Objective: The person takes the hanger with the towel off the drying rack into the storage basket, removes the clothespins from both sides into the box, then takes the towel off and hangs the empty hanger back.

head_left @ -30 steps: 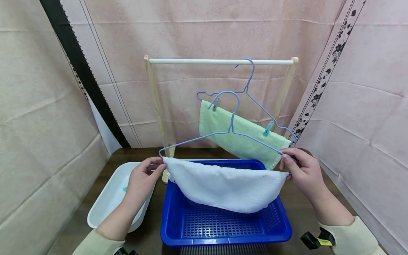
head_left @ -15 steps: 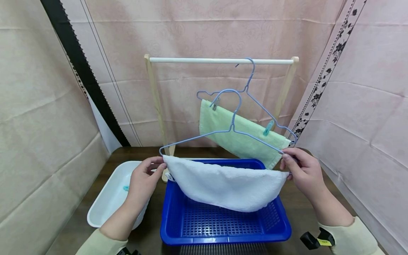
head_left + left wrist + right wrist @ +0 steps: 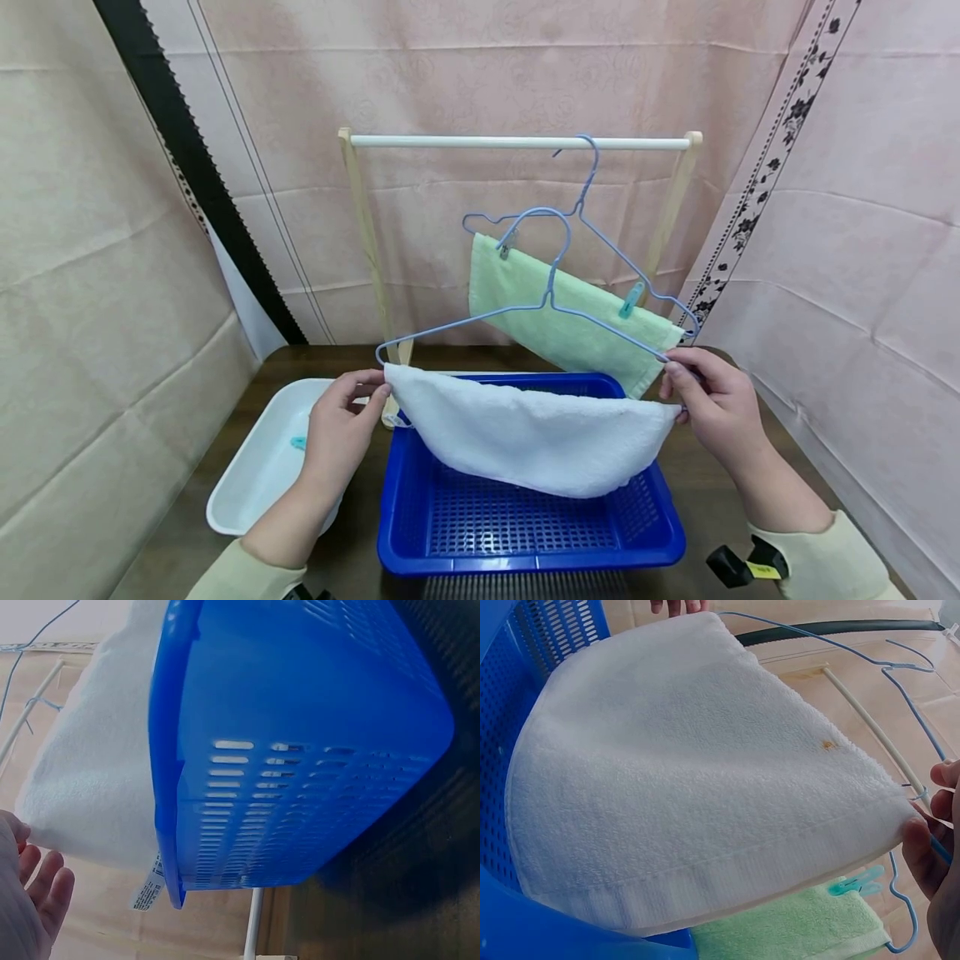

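Here, head view: left hand [image 3: 339, 429] pinches one top corner of a white towel [image 3: 536, 442] against the end of a blue wire hanger [image 3: 525, 312], fingers curled round both; right hand [image 3: 708, 400] pinches the opposite corner and hanger end likewise, so the towel sags between the hands, apparently held spread along the hanger's lower wire. Below the hands, a blue plastic basket [image 3: 660, 533] on a dark table [image 3: 187, 542]; beside the left forearm, a white tub [image 3: 240, 492] holding a teal clothespin [image 3: 298, 442]. Beyond the hands, a wooden drying rack [image 3: 517, 143] carries a second hanger [image 3: 600, 225] with a green towel [image 3: 562, 321] clipped on by pegs. Left wrist view: basket wall [image 3: 300, 750] fills the frame, white towel [image 3: 90, 780] with its label [image 3: 150, 883] beside it; only the fingertips [image 3: 45, 889] show, the grip itself out of frame. Right wrist view: right thumb and fingers [image 3: 930, 847] clamp towel corner [image 3: 705, 787] and wire together; a teal peg [image 3: 855, 883] and green towel [image 3: 795, 930] lie behind.
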{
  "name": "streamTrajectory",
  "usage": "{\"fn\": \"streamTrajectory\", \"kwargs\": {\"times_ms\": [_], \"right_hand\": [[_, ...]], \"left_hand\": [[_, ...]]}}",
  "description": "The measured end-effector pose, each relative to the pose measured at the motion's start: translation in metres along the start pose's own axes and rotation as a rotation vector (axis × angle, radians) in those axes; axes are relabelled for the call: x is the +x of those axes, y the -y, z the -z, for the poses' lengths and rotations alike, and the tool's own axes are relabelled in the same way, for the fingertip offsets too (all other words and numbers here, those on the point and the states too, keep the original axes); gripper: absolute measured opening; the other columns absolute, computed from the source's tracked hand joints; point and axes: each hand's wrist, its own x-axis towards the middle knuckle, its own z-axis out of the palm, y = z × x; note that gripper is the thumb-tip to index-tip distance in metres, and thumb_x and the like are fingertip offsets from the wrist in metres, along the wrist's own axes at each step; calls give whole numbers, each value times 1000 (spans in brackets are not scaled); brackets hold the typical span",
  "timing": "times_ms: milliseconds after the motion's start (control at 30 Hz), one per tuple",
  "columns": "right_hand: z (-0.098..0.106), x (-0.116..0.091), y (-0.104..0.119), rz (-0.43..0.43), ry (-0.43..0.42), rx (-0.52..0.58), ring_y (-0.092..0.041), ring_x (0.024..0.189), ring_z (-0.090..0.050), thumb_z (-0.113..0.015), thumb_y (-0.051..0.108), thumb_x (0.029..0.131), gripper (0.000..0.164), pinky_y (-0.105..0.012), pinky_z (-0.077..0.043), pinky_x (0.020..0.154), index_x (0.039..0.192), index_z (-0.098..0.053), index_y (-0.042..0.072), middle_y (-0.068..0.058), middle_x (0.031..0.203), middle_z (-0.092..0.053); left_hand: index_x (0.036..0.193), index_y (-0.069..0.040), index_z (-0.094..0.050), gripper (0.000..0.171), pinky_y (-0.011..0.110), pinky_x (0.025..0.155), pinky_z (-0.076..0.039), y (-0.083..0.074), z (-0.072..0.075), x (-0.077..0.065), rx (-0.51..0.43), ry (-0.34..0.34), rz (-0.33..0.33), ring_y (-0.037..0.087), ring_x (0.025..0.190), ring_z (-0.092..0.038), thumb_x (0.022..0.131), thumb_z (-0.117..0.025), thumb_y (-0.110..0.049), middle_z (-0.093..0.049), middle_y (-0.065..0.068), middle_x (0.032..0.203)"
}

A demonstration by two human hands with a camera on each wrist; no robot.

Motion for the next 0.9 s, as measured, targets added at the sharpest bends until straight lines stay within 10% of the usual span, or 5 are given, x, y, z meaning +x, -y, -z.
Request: {"fn": "streamTrajectory", "kwargs": {"times_ms": [267, 900], "right_hand": [[0, -1, -4, -6, -18, 14, -8, 61, -56, -55, -16, 92, 18, -22, -47, 41, 104, -65, -7, -5, 71, -60], [-4, -2, -7, 58, -85, -94, -3, 47, -49, -62, -18, 87, 21, -17, -45, 41, 103, -68, -6, -3, 75, -55]], "left_hand": [[120, -15, -66, 33, 28, 64, -54, -7, 1, 1, -29, 77, 98, 25, 85, -66, 96, -64, -39, -68, 6, 107], [114, -16, -66, 28, 30, 70, -56, -6, -4, 4, -54, 113, 111, 27, 91, -68, 97, -64, -38, -71, 4, 98]]}}
